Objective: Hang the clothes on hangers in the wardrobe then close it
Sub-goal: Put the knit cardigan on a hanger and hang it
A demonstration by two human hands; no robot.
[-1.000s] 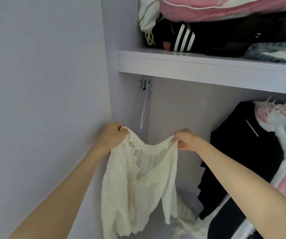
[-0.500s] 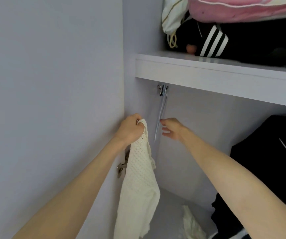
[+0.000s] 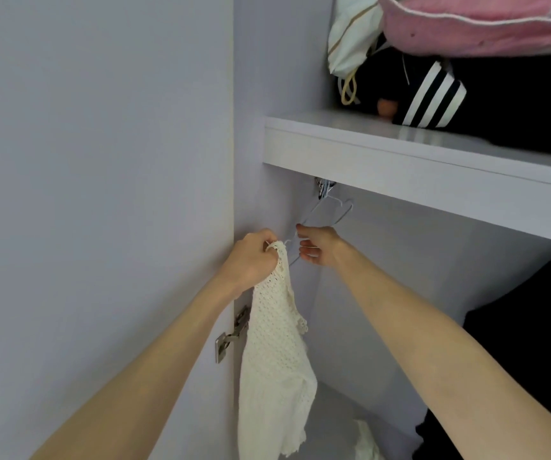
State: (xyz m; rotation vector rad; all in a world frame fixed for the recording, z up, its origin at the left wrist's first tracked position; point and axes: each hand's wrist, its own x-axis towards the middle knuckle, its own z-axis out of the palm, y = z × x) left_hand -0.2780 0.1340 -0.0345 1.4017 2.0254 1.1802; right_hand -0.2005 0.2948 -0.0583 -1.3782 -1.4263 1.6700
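You're facing pale lilac-grey panels: open door [image 3: 101, 194] on the left, metal hinge [image 3: 231, 333] at its inner edge. White shelf [image 3: 400, 157] runs across the upper right, piled with a pink cushion [image 3: 483, 24] and dark striped fabric [image 3: 433, 94]. Back wall [image 3: 383, 310] plain, soft even light, shadow under the shelf

A pink bundle [image 3: 486, 24] and a black garment with white stripes [image 3: 430, 94] are stacked on the shelf [image 3: 400, 154]. A small orange object [image 3: 386, 107], perhaps a ball, is tucked beside the stripes.
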